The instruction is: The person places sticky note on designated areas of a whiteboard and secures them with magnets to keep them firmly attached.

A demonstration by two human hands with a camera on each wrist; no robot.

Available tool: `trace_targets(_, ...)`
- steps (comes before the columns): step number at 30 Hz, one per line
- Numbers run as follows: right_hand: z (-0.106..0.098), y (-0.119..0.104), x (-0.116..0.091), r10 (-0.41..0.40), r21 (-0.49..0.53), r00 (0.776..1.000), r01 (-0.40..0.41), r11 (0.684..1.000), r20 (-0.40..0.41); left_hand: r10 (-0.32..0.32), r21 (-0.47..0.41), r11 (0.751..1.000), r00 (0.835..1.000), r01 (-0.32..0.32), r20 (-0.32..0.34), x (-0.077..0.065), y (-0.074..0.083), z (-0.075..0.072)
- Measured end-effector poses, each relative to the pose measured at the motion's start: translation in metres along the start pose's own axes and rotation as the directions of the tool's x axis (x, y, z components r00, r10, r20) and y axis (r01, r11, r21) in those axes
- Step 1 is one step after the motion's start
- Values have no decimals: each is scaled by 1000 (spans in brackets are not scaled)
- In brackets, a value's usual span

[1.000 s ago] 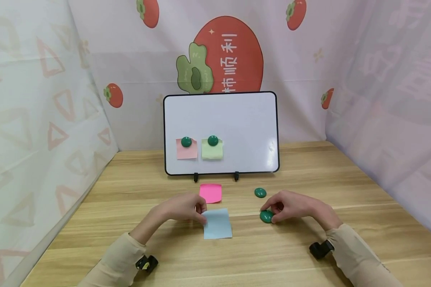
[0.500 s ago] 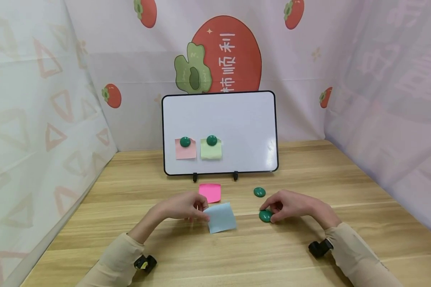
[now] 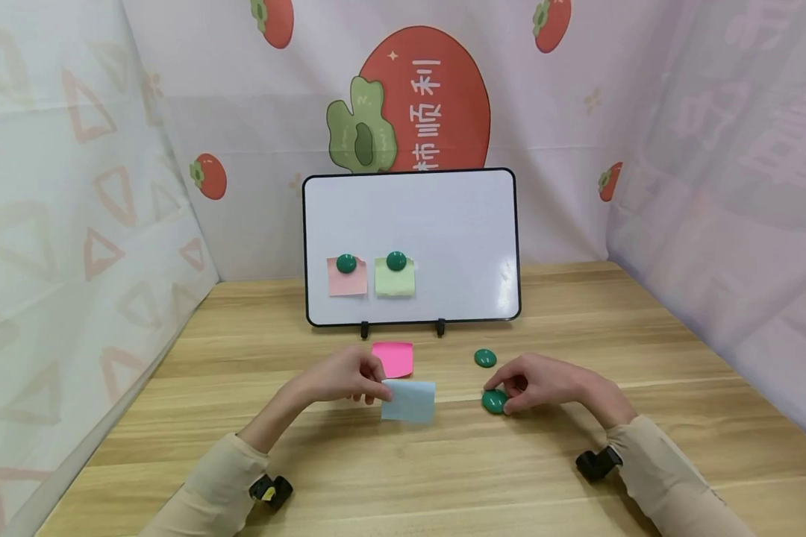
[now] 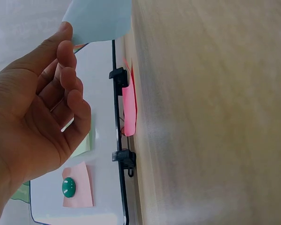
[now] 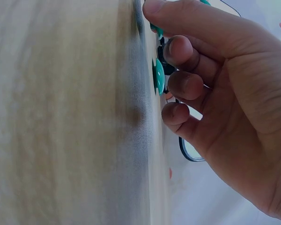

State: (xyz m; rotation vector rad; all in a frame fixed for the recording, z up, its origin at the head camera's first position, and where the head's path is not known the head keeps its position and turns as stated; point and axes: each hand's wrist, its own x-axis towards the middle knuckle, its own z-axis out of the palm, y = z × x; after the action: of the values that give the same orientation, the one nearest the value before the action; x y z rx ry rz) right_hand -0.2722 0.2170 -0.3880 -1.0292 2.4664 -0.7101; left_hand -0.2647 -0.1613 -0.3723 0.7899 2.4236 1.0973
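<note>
My left hand (image 3: 349,377) pinches a light blue sticky note (image 3: 411,403) by its left edge, between thumb and forefinger. The note is held up off the table, tilted; the left wrist view shows the blue note (image 4: 103,21) between thumb and fingertip. My right hand (image 3: 540,384) grips a round green magnet (image 3: 493,401) at its sides, low at the tabletop. Another green magnet (image 3: 485,358) lies just behind it. Beyond the left hand a bright pink sticky note (image 3: 394,359) lies on the table. In the right wrist view the gripped magnet is mostly hidden by the thumb.
A whiteboard (image 3: 457,239) stands upright at the back on small black feet (image 3: 440,328). On it a pale pink note (image 3: 347,282) and a pale green note (image 3: 395,283) hang under green magnets. Wooden table (image 3: 403,485) surrounds the hands; patterned cloth (image 3: 544,112) hangs behind.
The left hand has lifted the blue note off the table and tipped it, moving slightly up and away. The right hand has stayed nearly still on the magnet.
</note>
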Motion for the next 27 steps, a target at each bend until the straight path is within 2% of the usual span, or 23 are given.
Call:
trace_targets(6, -1, -2, 1, -10, -2, 1000, 10, 1000, -17, -27, -33, 999, 997, 24, -76, 1, -1, -1)
trace_targets(12, -1, -2, 3, -46, -18, 998, 45, 999, -44, -16, -79, 997, 990, 5, -137, 6, 1, -4)
trace_targets(17, -2, -3, 2, -60, -26, 996, 59, 998, -58, -5, -88, 996, 987, -9, -160, 13, 4, -8)
trace_targets(22, -2, -4, 2, -70, -28, 995, 69, 997, -76, 1, -50, 999, 983, -11, -184, 21, 6, -9)
trace_targets(27, -2, -4, 2, -90, -36, 991, 87, 996, -100, 43, 14, 999, 980, -41, -196, 32, 8, -11)
